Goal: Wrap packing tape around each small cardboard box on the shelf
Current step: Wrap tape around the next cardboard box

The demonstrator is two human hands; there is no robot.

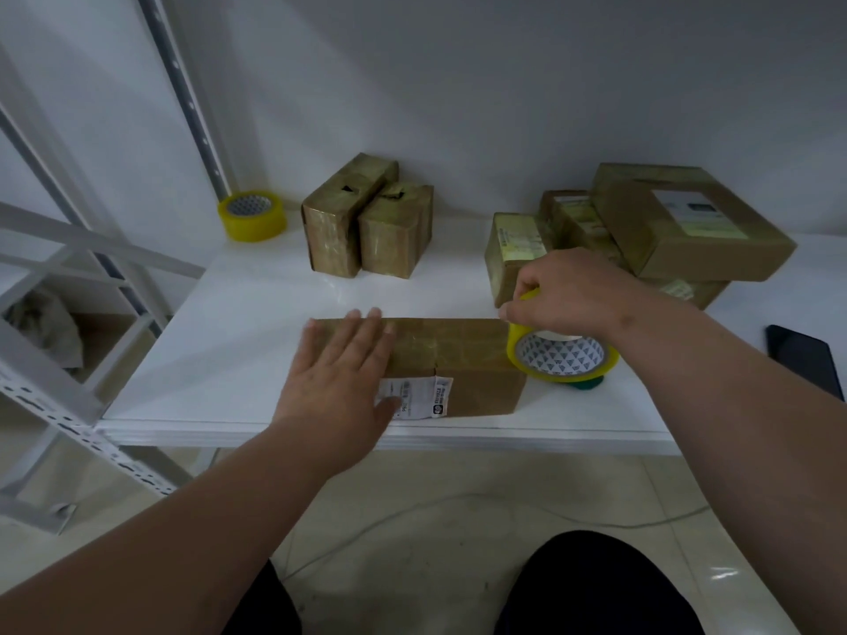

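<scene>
Left hand [341,373] presses flat on the cardboard box [458,364]; right hand [568,291] grips the tape roll [561,355] beside it.

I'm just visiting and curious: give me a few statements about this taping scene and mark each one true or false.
1. The left hand lies flat on the brown cardboard box at the shelf's front edge. True.
2. The right hand holds a pair of scissors. False: it grips a yellow roll of packing tape beside that box.
3. A second yellow tape roll sits at the back left of the white shelf. True.
4. The two tape-wrapped small boxes at the back stand far apart. False: they stand side by side, touching.
5. A dark phone lies at the right. True.
</scene>
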